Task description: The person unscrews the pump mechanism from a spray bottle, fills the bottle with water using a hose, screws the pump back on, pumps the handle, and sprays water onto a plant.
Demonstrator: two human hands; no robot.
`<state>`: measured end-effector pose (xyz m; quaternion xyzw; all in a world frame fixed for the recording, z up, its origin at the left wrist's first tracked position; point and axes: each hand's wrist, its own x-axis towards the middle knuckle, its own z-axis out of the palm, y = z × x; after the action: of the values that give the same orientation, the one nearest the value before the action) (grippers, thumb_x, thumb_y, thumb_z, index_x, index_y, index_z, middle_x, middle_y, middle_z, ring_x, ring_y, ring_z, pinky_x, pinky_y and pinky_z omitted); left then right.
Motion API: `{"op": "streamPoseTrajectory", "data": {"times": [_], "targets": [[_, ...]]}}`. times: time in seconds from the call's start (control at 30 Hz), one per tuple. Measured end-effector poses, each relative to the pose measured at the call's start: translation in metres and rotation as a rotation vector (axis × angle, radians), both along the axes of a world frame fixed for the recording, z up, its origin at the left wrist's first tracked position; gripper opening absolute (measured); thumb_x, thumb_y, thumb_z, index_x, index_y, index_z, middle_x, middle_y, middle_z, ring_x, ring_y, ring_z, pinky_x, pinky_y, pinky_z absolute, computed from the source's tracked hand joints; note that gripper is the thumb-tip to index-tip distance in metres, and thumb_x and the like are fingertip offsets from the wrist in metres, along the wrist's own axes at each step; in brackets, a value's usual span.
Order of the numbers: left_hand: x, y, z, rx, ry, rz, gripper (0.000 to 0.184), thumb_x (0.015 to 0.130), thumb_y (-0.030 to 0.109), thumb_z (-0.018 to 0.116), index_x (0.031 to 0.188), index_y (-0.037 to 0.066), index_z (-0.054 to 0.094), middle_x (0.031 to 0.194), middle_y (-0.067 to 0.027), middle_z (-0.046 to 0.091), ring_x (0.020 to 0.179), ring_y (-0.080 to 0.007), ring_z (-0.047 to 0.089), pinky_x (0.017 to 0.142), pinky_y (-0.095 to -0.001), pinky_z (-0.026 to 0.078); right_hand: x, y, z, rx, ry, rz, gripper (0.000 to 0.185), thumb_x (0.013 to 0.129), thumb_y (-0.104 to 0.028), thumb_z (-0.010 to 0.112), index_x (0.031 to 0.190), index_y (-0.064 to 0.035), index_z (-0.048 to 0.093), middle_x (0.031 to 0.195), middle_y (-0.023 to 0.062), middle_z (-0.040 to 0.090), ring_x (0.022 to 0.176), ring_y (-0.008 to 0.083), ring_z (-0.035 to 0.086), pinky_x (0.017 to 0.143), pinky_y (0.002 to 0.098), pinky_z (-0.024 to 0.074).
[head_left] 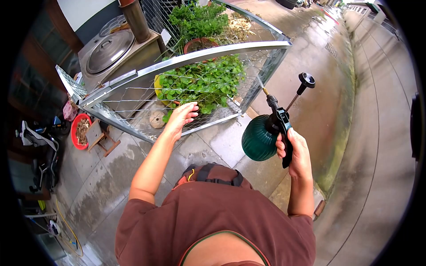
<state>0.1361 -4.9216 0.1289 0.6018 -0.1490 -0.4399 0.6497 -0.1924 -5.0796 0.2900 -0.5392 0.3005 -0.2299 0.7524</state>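
My right hand is wrapped around the black handle of a dark green pump spray bottle. Its brass-tipped nozzle points up and left toward the fence, and a faint whitish spray shows at the tip. The black pump knob stands out on its rod at the upper right. My left hand is held out at the wire mesh fence, fingers stretched and slightly bent, holding nothing. Whether it touches the mesh I cannot tell. Behind the wire, low leafy green plants grow in a yellow pot, close to my left fingers.
A metal stove with a round lidded pot stands behind the fence at left. A red basin of dry scraps and a small wooden stool sit on the paving. A concrete wall runs along the right.
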Motion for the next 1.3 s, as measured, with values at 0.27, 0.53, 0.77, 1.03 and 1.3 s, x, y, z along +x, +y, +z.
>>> {"op": "streamPoseTrajectory", "data": {"times": [0.27,0.53,0.77,1.03,1.3], "targets": [[-0.048,-0.015,0.024,-0.043,-0.11,-0.344,0.047,0.099,0.038,0.058,0.134,0.007,0.059,0.126,-0.0037,0.064,0.109,-0.0129,0.06,0.092,-0.0288,0.045,-0.005,0.001,0.019,-0.001,0.049,0.068,0.037,0.103,-0.033,0.05,0.09,0.0,0.059,0.069,0.0027,0.053,0.056,0.0091,0.045,0.052,0.0236,0.0374],[-0.105,-0.027,0.035,-0.119,0.103,-0.684,0.08,0.094,0.046,0.064,0.156,0.01,0.026,0.143,-0.0078,0.05,0.118,-0.0168,0.055,0.096,-0.0329,0.045,0.007,0.008,0.038,0.013,0.023,0.124,0.038,0.103,-0.036,0.049,0.092,-0.0004,0.059,0.071,0.0028,0.053,0.056,0.0091,0.046,0.053,0.0242,0.039],[-0.102,-0.022,0.041,-0.179,0.129,-0.678,0.087,0.093,0.048,0.066,0.157,0.007,0.022,0.142,-0.0061,0.05,0.116,-0.0155,0.055,0.095,-0.0321,0.045,0.012,0.006,0.05,0.058,0.01,0.135,0.04,0.102,-0.039,0.051,0.094,-0.0008,0.06,0.071,0.0025,0.054,0.057,0.0097,0.047,0.054,0.0244,0.0406],[-0.107,-0.028,0.037,-0.173,0.135,-0.633,0.082,0.094,0.042,0.066,0.157,0.009,0.024,0.145,-0.0057,0.048,0.122,-0.0146,0.051,0.096,-0.0327,0.044,0.017,0.003,0.049,0.072,-0.007,0.108,0.04,0.103,-0.039,0.051,0.094,-0.0012,0.061,0.072,0.0025,0.055,0.058,0.0102,0.049,0.054,0.024,0.0414],[-0.104,-0.042,0.041,-0.181,0.123,-0.607,0.085,0.092,0.047,0.066,0.156,0.007,0.026,0.138,-0.0057,0.051,0.114,-0.0154,0.053,0.094,-0.0321,0.046,0.017,-0.001,0.053,0.062,-0.023,0.063,0.04,0.103,-0.04,0.05,0.096,-0.0022,0.06,0.072,0.0018,0.055,0.059,0.0101,0.05,0.055,0.0241,0.0418]]}}
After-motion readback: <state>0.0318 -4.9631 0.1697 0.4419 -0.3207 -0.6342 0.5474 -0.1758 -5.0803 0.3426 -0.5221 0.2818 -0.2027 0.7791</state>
